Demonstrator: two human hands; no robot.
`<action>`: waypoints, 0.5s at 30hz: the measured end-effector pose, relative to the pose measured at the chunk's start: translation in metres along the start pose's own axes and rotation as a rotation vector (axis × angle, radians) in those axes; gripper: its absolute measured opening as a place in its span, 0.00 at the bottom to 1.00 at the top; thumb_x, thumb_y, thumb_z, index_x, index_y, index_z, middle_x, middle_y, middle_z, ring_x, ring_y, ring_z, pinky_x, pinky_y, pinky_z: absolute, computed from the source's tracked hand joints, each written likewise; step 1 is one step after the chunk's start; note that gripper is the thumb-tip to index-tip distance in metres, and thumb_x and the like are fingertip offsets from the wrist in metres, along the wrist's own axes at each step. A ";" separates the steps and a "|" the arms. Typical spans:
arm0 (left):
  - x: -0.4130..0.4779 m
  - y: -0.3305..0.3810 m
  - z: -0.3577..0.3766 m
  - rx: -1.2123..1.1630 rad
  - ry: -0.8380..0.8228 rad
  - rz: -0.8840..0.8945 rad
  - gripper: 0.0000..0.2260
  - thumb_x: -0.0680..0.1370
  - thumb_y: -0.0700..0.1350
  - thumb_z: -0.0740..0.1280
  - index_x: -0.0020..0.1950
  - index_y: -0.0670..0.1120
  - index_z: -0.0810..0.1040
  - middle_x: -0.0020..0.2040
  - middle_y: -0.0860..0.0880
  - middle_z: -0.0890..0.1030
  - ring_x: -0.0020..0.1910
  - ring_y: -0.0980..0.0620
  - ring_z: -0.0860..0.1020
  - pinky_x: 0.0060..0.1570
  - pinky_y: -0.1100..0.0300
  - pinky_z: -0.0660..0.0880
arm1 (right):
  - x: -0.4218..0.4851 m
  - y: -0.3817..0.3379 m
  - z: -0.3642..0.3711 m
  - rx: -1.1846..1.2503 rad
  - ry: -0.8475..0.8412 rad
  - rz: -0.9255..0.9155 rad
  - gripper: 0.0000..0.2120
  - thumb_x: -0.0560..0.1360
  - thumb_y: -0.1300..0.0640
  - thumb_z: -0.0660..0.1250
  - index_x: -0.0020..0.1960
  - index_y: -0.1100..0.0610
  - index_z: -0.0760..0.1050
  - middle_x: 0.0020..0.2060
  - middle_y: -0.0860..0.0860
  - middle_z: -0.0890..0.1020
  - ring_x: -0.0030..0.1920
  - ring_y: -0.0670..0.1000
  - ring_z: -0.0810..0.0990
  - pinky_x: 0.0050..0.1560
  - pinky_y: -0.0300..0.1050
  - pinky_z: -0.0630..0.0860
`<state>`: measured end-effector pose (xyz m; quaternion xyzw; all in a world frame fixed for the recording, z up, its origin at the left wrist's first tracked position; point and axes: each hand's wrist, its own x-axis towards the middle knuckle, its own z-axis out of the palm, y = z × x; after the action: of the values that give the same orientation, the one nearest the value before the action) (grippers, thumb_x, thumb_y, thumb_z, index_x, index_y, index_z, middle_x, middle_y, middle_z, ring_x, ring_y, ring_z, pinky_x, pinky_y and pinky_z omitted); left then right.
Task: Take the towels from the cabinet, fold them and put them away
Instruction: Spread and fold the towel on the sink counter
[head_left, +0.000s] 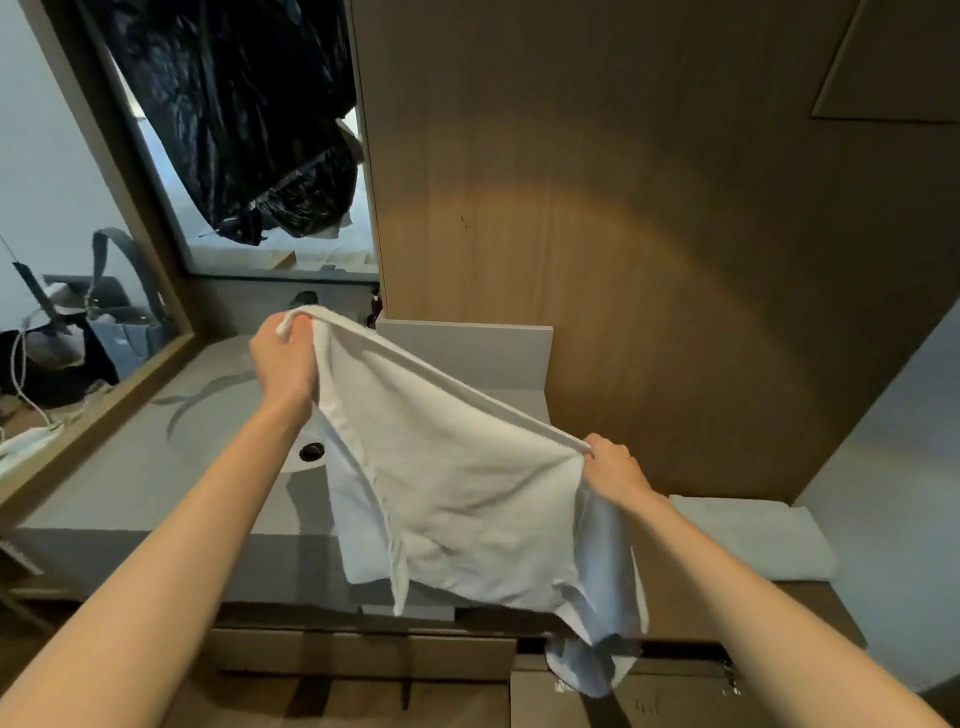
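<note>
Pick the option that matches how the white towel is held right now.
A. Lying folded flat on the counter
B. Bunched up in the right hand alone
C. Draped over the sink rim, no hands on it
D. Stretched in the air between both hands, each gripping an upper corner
D: the left hand and right hand each grip an upper corner of the white towel, which hangs open above the counter.

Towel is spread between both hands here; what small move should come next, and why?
Probably bring the left hand across to the right hand so the corners meet: the white towel hangs open, stretched by its top edge, not yet halved, above the counter.
</note>
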<state>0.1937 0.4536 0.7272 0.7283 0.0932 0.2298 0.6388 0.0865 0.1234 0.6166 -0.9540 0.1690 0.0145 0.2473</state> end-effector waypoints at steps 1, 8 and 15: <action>0.007 -0.006 0.002 0.034 0.029 -0.011 0.09 0.79 0.42 0.60 0.54 0.43 0.78 0.50 0.44 0.79 0.49 0.47 0.77 0.49 0.54 0.75 | 0.011 -0.003 -0.002 0.035 0.008 -0.007 0.09 0.83 0.57 0.52 0.49 0.57 0.68 0.51 0.59 0.79 0.51 0.62 0.77 0.47 0.51 0.71; 0.035 -0.013 0.039 0.229 -0.142 0.105 0.05 0.79 0.42 0.62 0.49 0.49 0.77 0.43 0.51 0.77 0.43 0.51 0.75 0.44 0.57 0.72 | 0.085 -0.067 -0.037 0.530 0.065 -0.125 0.12 0.79 0.57 0.59 0.39 0.55 0.75 0.40 0.53 0.79 0.41 0.53 0.74 0.41 0.44 0.68; 0.046 -0.026 0.085 0.219 -0.203 0.146 0.05 0.79 0.44 0.63 0.51 0.50 0.79 0.42 0.57 0.78 0.43 0.59 0.76 0.40 0.62 0.73 | 0.141 -0.126 -0.035 0.926 -0.163 -0.059 0.12 0.81 0.57 0.60 0.56 0.61 0.78 0.48 0.57 0.82 0.44 0.49 0.77 0.45 0.43 0.72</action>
<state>0.2767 0.4027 0.7047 0.8178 -0.0004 0.1894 0.5434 0.2588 0.1658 0.6909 -0.7433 0.1103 0.0055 0.6598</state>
